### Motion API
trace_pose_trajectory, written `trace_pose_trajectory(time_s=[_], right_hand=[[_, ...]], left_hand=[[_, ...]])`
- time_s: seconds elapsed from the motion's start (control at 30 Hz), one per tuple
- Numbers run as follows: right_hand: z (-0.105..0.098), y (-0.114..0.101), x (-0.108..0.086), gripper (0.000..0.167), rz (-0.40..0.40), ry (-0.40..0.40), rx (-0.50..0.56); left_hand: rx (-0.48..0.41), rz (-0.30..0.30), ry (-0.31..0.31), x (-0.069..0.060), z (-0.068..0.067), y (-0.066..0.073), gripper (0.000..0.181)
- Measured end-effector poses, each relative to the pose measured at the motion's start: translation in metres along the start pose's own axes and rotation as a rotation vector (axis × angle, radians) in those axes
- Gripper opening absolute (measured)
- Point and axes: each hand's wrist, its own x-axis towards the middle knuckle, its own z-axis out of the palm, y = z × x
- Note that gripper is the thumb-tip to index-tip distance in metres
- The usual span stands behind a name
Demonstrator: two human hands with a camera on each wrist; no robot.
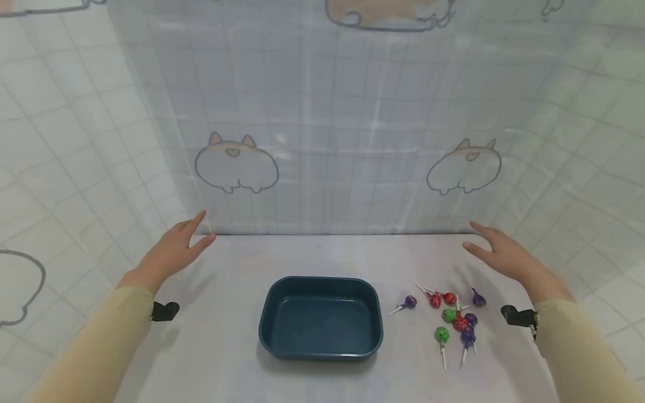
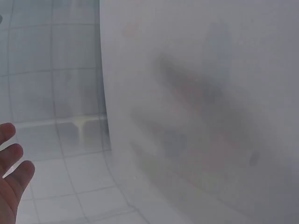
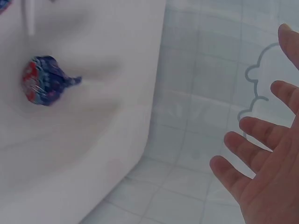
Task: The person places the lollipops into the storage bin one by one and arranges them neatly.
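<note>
My left hand (image 1: 173,249) hovers above the far left of the white table, fingers extended and nothing in them. On the far right my right hand (image 1: 506,254) is likewise raised with spread fingers, holding nothing. Below and left of it lie several wrapped lollipops in red, green and purple, among them a green lollipop (image 1: 442,335) and a red lollipop (image 1: 461,323). A purple lollipop (image 1: 410,302) lies apart from the pile, nearer the dark blue tray (image 1: 320,356). In the right wrist view, a blue-and-red wrapped lollipop (image 3: 44,80) sits below the open fingers (image 3: 261,133).
The tray stands on the middle of the white tabletop (image 1: 216,358), with no contents visible. A pale sheet with grid lines and dog drawings (image 1: 237,165) hangs behind the table's far edge. Similar gridded sheets flank both sides.
</note>
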Motion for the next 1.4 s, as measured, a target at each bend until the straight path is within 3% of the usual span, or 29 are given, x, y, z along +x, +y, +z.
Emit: trace_pose_trajectory(time_s=[0.2,0.47,0.73,1.0,1.4], right_hand=[[0.014,0.012,-0.020,0.077,-0.020,0.042,0.016],[0.029,0.023,-0.047,0.074,0.028,0.047,0.033],[0.043,0.021,-0.055,0.069,0.014,0.078,0.073],[0.055,0.019,-0.062,0.063,-0.011,0.100,0.070],[0.072,0.024,-0.084,0.046,0.041,0.145,0.115]], left_hand=[[-0.031,0.010,0.011,-0.012,0.012,0.016,0.084],[-0.072,0.033,0.010,-0.016,0.022,0.034,0.082],[-0.085,0.039,0.008,-0.026,0.036,0.047,0.082],[-0.160,0.056,-0.005,-0.043,0.049,0.068,0.080],[-0.258,0.095,-0.028,-0.061,0.074,0.095,0.071]])
